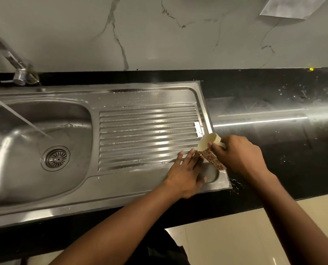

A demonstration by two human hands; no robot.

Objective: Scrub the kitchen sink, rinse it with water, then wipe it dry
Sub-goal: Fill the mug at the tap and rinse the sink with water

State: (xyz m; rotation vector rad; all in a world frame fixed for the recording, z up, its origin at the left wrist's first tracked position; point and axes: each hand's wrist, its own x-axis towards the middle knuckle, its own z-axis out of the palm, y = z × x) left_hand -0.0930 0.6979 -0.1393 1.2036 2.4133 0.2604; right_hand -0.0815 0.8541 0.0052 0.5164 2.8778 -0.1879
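Your tap (21, 73) runs off the upper left edge, so its spout is out of sight. Only its base on the counter (274, 92) and a thin stream of water (19, 116) slanting into the basin show. The sink (140, 186) itself is cut off at the left, with the drain (56, 158) in the basin floor and the ribbed drainboard (148, 134) to its right.

Your right hand (237, 153) grips a flowered cup (211, 150) over the far right end of the drainboard. The fingers are curled round the handle and cover most of it. The cup is tipped with its mouth toward the upper left, and you cannot tell whether anything is in it or coming out.

Your left hand (186, 173) lies flat on the near right corner of the drainboard, fingers straight and close together, just beside the cup. It hides part of a round dimple in the metal.

White flecks dot the ribs and the back rim; whether they are suds or drops is unclear. Splashes speckle the black counter to the right, and glare washes out its middle. Behind is a veined marble wall (159, 35). A pale sheet (291, 6) is clipped by the top right corner. Cream floor (235, 236) shows below the counter edge.
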